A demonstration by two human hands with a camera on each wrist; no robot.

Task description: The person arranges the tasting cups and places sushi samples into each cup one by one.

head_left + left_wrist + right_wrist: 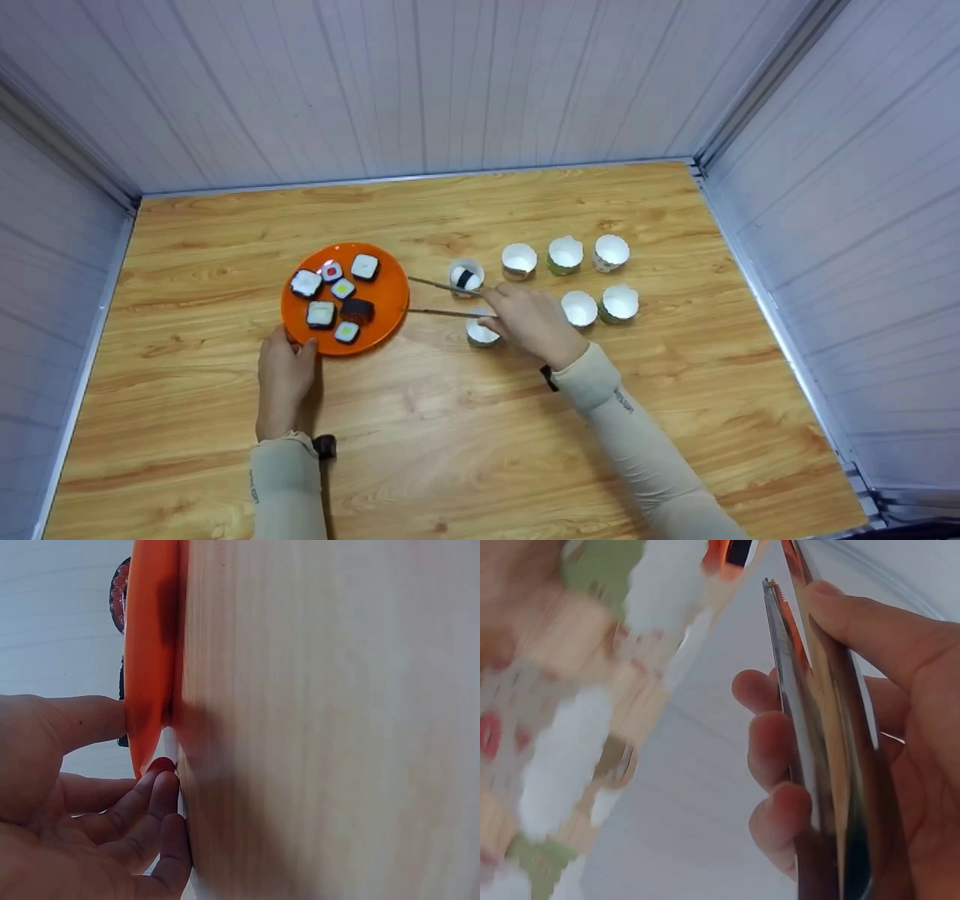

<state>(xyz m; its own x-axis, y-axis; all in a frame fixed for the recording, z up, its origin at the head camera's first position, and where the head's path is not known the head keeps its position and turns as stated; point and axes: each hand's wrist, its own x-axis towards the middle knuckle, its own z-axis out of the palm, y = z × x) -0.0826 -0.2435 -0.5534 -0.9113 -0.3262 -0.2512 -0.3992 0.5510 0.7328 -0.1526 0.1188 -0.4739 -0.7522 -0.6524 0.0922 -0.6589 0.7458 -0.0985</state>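
Note:
On the tabletop sits an orange plate with several sushi pieces on it, among them a dark-sided roll. My left hand pinches the plate's near-left rim, thumb on top and fingers underneath, as the left wrist view shows. Metal tongs are gripped in my right hand. Their two arms stand apart and reach left to the plate's right edge, with nothing visible between the tips. Behind the tongs, a paper cup holds a white sushi piece with a black band.
Several more paper cups stand in two rows to the right, such as a green-sided one at the back and another in front. One cup is partly covered by my right hand. Pale panel walls border the wooden table.

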